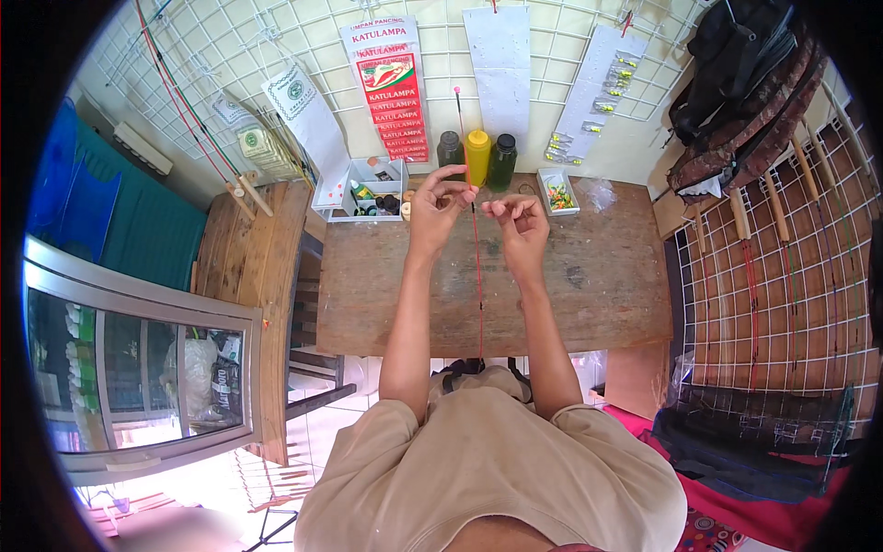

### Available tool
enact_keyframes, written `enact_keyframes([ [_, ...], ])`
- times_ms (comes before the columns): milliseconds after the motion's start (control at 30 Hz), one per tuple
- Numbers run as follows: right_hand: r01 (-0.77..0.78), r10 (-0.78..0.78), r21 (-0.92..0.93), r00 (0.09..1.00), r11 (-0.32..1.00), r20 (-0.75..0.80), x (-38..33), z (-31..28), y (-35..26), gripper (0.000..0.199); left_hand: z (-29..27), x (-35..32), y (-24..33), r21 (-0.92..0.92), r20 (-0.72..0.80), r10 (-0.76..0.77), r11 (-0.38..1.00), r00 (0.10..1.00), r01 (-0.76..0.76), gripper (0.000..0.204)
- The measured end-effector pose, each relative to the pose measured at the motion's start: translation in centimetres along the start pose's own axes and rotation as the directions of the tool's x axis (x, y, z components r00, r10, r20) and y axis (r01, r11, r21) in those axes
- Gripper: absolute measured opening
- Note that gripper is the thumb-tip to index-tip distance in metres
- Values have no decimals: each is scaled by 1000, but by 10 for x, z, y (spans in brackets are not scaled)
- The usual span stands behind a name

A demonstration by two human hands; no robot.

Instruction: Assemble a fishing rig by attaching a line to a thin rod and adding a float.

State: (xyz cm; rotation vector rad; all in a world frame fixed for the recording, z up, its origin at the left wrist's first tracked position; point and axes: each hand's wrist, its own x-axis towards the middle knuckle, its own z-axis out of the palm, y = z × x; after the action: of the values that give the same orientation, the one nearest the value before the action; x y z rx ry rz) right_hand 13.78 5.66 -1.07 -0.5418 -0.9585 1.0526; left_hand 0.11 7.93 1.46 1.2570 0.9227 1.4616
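A thin red fishing rod (478,267) stands up in front of me, running from the table's near edge to a small pink tip at the top. My left hand (440,210) pinches it between thumb and fingertips, high above the table. Just to the right, apart from the rod, is my right hand (521,230). Its thumb and fingers are drawn together; whatever they may hold is too small to see. Behind the hands stand a yellow squeeze bottle (477,152), a grey bottle (449,147) and a dark green bottle (503,164).
On the wooden table (395,285), a white box of small jars (342,214) stands at back left, with a small white tray (557,204) and crumpled plastic (601,195) at back right. Packets and lure cards hang on the wire grid (552,46). Bags (736,92) hang at right; a glass cabinet (138,368) is at left.
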Motion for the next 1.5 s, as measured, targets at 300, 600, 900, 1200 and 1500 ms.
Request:
enact_keyframes([
  [300, -41, 28, -149, 996, 988, -85, 1, 0, -12, 20, 10, -7, -1, -10, 14, 58, 998, 998, -58, 37],
  [600, -30, 15, -180, 996, 983, -84, 1, 5, -30, 28, 14, -10, 3, -16, 18, 44, 999, 999, -44, 35],
  [900, 165, -125, -520, 986, 838, 110, 3, -6, -30, 33, 17, -12, 14, -96, 78, -122, 987, 990, 129, 34],
  [1200, 343, -194, -703, 938, 623, 286, 8, 10, -52, 53, 14, -11, 2, -224, 62, -148, 962, 987, 159, 38],
  [1500, 380, -111, -795, 921, 473, 374, 24, 15, -55, 54, 12, -6, 4, -91, 107, -147, 983, 983, 157, 32],
])
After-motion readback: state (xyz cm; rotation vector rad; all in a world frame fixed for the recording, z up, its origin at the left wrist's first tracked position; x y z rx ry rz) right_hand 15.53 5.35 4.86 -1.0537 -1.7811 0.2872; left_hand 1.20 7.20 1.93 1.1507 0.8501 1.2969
